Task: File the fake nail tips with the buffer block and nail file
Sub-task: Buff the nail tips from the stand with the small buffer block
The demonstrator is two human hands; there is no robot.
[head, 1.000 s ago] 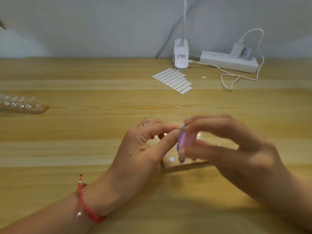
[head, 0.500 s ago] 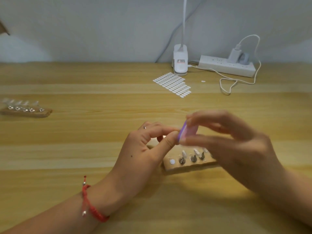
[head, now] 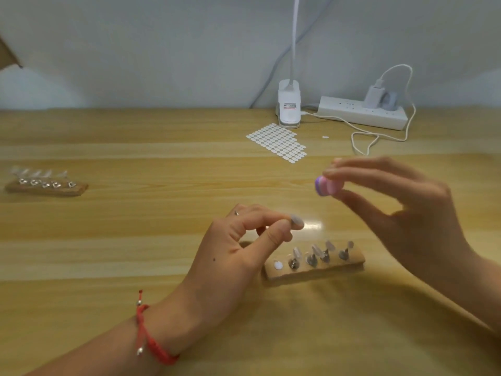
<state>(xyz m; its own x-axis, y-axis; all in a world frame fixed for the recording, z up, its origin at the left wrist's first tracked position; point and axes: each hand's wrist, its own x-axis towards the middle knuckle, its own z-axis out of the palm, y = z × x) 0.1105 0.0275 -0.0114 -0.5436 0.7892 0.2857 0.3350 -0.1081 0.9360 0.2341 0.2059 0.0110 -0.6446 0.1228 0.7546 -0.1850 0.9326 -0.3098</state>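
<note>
Pink buffer block, clear nail tip

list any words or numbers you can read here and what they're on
Nothing can be quoted as it reads.
Label on the lamp clip: a few lines of red and dark print, too blurred to read.
Power strip, sticker sheet, buffer block, nail tip: no print shows on any of them.

It looks bright and even to me. A white shine sits on the table. The right hand is a bit smeared, with a soft shadow under it. The left stand is fuzzy. Edges bend.
</note>
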